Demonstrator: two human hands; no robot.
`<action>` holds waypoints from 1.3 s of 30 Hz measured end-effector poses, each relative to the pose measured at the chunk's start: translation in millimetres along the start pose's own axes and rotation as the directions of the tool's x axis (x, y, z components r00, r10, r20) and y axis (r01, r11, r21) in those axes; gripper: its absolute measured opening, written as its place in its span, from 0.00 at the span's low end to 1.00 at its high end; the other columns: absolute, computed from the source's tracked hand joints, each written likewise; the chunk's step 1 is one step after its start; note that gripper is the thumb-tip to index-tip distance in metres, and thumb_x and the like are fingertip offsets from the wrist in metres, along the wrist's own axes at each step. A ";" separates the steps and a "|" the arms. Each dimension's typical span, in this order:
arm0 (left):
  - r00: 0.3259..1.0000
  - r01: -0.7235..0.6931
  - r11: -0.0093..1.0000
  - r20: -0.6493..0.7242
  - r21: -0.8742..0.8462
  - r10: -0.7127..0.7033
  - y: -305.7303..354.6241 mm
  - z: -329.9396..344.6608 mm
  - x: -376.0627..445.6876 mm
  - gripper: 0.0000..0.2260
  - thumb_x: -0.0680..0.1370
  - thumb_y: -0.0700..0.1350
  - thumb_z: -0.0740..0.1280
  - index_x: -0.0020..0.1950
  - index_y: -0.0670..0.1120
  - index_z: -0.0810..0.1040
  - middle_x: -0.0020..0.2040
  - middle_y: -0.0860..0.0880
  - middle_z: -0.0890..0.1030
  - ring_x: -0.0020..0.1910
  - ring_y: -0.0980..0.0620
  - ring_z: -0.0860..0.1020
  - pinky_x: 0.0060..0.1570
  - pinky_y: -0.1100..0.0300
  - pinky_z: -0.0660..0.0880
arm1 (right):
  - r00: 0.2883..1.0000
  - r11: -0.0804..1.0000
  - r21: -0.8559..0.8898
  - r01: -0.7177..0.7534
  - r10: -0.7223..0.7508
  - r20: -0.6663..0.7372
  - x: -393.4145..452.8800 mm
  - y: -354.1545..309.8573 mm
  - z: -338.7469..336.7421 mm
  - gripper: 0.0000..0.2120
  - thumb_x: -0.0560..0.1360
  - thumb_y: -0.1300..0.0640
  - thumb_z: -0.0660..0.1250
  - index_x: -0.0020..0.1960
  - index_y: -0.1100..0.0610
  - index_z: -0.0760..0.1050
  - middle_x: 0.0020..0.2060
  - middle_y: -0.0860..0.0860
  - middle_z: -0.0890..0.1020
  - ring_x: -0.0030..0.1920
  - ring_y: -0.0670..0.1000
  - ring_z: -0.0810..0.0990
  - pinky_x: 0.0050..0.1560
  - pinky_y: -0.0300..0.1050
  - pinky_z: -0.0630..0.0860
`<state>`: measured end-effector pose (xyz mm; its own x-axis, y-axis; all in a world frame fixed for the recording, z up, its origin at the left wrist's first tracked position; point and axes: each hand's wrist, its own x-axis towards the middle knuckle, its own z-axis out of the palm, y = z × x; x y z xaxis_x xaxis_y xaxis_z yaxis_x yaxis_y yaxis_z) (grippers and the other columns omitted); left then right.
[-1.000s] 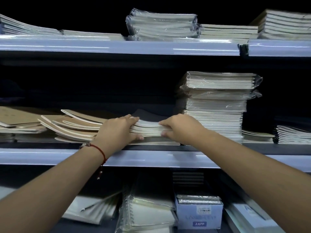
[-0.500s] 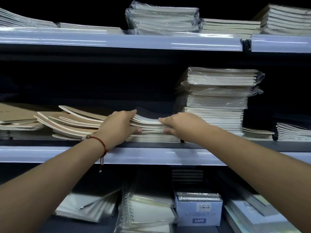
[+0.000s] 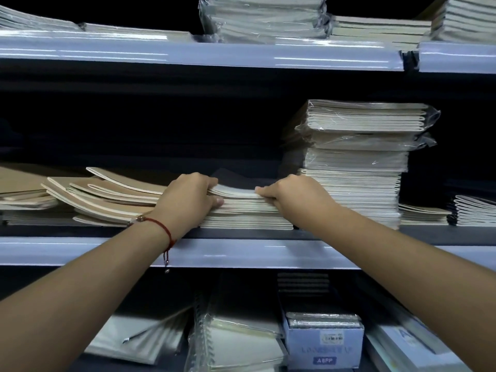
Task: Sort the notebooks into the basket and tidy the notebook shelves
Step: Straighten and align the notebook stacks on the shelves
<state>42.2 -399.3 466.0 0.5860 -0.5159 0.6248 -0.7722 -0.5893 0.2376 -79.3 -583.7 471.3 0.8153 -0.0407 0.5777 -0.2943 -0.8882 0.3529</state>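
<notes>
Right now I have both hands on the low stack of notebooks (image 3: 243,210) at the centre of the frame, on the middle shelf (image 3: 241,253). My left hand (image 3: 188,200), with a red cord bracelet (image 3: 163,229) at the wrist, is clamped on the stack's left end, fingers over the top and thumb pressed against the page edges. My right hand (image 3: 292,194) is closed on the right end, fingertips pinching the upper few notebooks, which curve up slightly off the rest. Just left of the stack, a loose fan of tan-covered notebooks (image 3: 107,197) lies askew, overlapping one another. Just right of it stands a tall pile of plastic-wrapped notebooks (image 3: 357,162), touching or nearly touching my right hand; I cannot tell which. Along the top of the frame, the upper shelf (image 3: 201,53) carries more wrapped bundles. At the bottom, the lower shelf holds spiral notebooks (image 3: 239,342) in plastic and a small blue box (image 3: 324,350).
</notes>
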 end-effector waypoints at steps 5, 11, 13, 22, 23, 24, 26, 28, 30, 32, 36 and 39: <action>0.995 -0.054 0.988 0.089 0.143 0.041 3.0 -2.4 -4.8 0.25 0.78 0.56 0.68 0.73 0.47 0.72 0.63 0.45 0.80 0.61 0.43 0.77 0.59 0.52 0.75 | 1.000 1.000 0.023 -0.011 0.011 0.014 -1.0 -2.6 -0.9 0.18 0.84 0.52 0.54 0.72 0.41 0.69 0.59 0.50 0.83 0.55 0.58 0.81 0.52 0.50 0.78; 0.996 -0.074 0.965 0.060 0.252 0.061 3.0 4.2 -9.4 0.28 0.78 0.55 0.69 0.75 0.48 0.67 0.64 0.45 0.78 0.59 0.44 0.78 0.54 0.52 0.75 | 0.996 1.000 0.004 0.003 -0.003 0.090 -11.5 -9.4 -5.4 0.22 0.84 0.49 0.54 0.77 0.48 0.61 0.68 0.49 0.76 0.63 0.56 0.76 0.56 0.50 0.76; 0.997 -0.067 0.960 0.065 0.273 0.051 3.8 5.5 -11.5 0.31 0.79 0.56 0.67 0.79 0.48 0.61 0.67 0.44 0.75 0.60 0.43 0.78 0.55 0.52 0.76 | 0.997 1.000 -0.028 -0.009 0.011 0.080 -12.8 -15.1 -7.0 0.20 0.84 0.50 0.54 0.75 0.50 0.63 0.66 0.50 0.77 0.62 0.57 0.77 0.55 0.51 0.77; 0.976 -0.213 0.921 0.031 0.326 0.215 -11.0 -39.0 -49.8 0.35 0.79 0.68 0.55 0.81 0.55 0.51 0.80 0.46 0.58 0.78 0.47 0.59 0.77 0.49 0.54 | 0.998 0.994 0.088 -0.068 0.067 0.018 -29.6 -57.5 -17.5 0.29 0.82 0.45 0.57 0.79 0.55 0.55 0.77 0.52 0.63 0.75 0.53 0.62 0.76 0.48 0.55; 0.975 -0.223 0.924 0.078 0.309 0.209 -24.5 -52.9 -52.7 0.36 0.77 0.70 0.55 0.81 0.58 0.52 0.81 0.48 0.58 0.79 0.49 0.58 0.77 0.49 0.53 | 0.999 0.990 0.134 -0.051 0.053 -0.011 -32.9 -67.4 -23.0 0.29 0.82 0.44 0.56 0.79 0.54 0.55 0.77 0.51 0.62 0.76 0.52 0.61 0.77 0.47 0.53; 0.972 -0.220 0.931 0.143 0.292 0.185 -39.8 -67.1 -55.7 0.38 0.75 0.72 0.57 0.81 0.60 0.52 0.81 0.50 0.57 0.79 0.50 0.57 0.77 0.49 0.53 | 0.999 0.982 0.185 -0.035 0.041 -0.026 -35.6 -77.4 -28.6 0.30 0.82 0.43 0.56 0.79 0.53 0.55 0.77 0.50 0.62 0.76 0.51 0.60 0.76 0.46 0.53; 0.959 -0.179 0.938 0.266 0.296 0.099 -74.8 -91.1 -60.8 0.46 0.67 0.76 0.62 0.80 0.63 0.49 0.82 0.52 0.53 0.80 0.49 0.54 0.76 0.49 0.53 | 0.999 0.957 0.289 0.004 0.006 -0.032 -36.4 -98.3 -38.3 0.31 0.81 0.41 0.58 0.79 0.50 0.55 0.77 0.48 0.62 0.76 0.49 0.61 0.75 0.46 0.58; 0.950 -0.157 0.896 0.311 0.416 0.022 -112.3 -102.1 -61.6 0.53 0.62 0.78 0.65 0.80 0.63 0.45 0.82 0.51 0.50 0.80 0.48 0.51 0.77 0.48 0.53 | 0.999 0.920 0.389 0.043 -0.037 -0.023 -30.4 -119.0 -43.9 0.32 0.79 0.39 0.60 0.79 0.48 0.55 0.76 0.45 0.63 0.75 0.48 0.62 0.71 0.47 0.63; 0.957 -0.156 0.825 0.291 0.544 -0.011 -143.1 -99.4 -61.3 0.54 0.63 0.78 0.64 0.80 0.61 0.42 0.82 0.50 0.50 0.80 0.46 0.50 0.77 0.46 0.51 | 0.998 0.877 0.478 0.052 -0.058 -0.001 -18.0 -139.0 -43.9 0.37 0.77 0.38 0.63 0.80 0.46 0.52 0.77 0.44 0.60 0.75 0.49 0.63 0.69 0.48 0.67; 0.979 -0.160 0.776 0.198 0.610 0.046 -161.1 -88.4 -62.4 0.49 0.66 0.81 0.55 0.81 0.58 0.48 0.80 0.48 0.58 0.78 0.44 0.59 0.76 0.43 0.55 | 0.997 0.855 0.518 -0.001 -0.037 0.064 -1.1 -157.9 -38.3 0.43 0.75 0.37 0.66 0.80 0.47 0.46 0.79 0.45 0.55 0.75 0.51 0.63 0.68 0.50 0.68; 0.987 -0.150 0.780 0.040 0.608 0.159 -171.4 -68.1 -64.1 0.40 0.75 0.74 0.43 0.73 0.47 0.69 0.67 0.44 0.76 0.62 0.41 0.77 0.62 0.42 0.71 | 0.992 0.853 0.509 -0.116 0.074 0.102 26.3 -183.3 -21.9 0.36 0.79 0.49 0.65 0.79 0.53 0.50 0.77 0.51 0.58 0.72 0.56 0.66 0.65 0.50 0.71; 0.980 -0.118 0.769 -0.049 0.628 0.191 -170.4 -56.7 -68.7 0.34 0.77 0.69 0.47 0.68 0.45 0.72 0.62 0.42 0.77 0.56 0.39 0.77 0.57 0.41 0.69 | 0.994 0.874 0.475 -0.102 0.073 0.079 27.2 -186.0 -16.7 0.31 0.80 0.56 0.61 0.79 0.54 0.52 0.78 0.51 0.57 0.70 0.56 0.68 0.62 0.51 0.73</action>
<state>119.5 -228.2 424.8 0.4151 -0.5875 0.6947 -0.5088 -0.7829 -0.3580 -10.7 -412.0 433.7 0.8282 -0.1416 0.5423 -0.1034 -0.9896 -0.1004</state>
